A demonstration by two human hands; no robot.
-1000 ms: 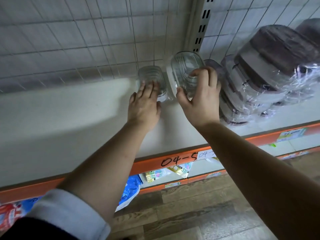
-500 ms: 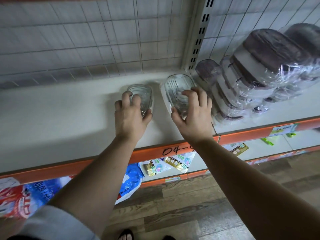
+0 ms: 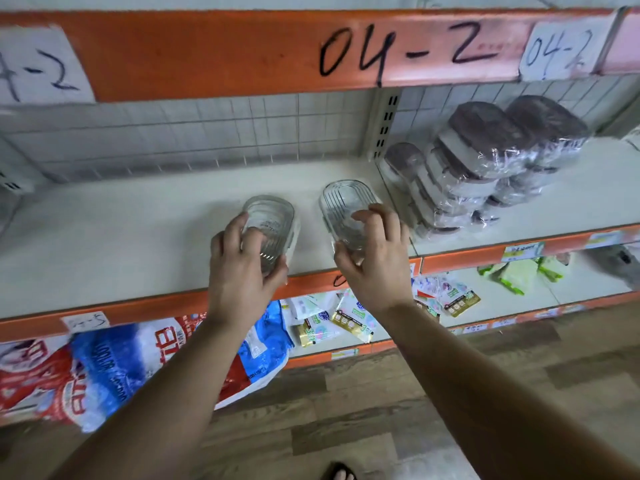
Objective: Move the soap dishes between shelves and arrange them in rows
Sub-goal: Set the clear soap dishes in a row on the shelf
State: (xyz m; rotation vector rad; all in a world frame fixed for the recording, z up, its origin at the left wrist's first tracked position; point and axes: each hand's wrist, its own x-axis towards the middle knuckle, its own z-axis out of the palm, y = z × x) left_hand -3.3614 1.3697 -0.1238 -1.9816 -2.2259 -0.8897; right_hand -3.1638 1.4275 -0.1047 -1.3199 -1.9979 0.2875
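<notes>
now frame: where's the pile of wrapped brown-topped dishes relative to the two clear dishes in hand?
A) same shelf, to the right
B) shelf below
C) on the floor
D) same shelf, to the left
A: the wrapped brown-topped dishes are piled on the same white shelf, to the right of the right clear dish that the right hand grips. The left hand grips the left clear dish further left.

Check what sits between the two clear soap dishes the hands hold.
Nothing. The head view shows only a bare strip of white shelf between the left soap dish and the right soap dish, which do not touch.
</notes>
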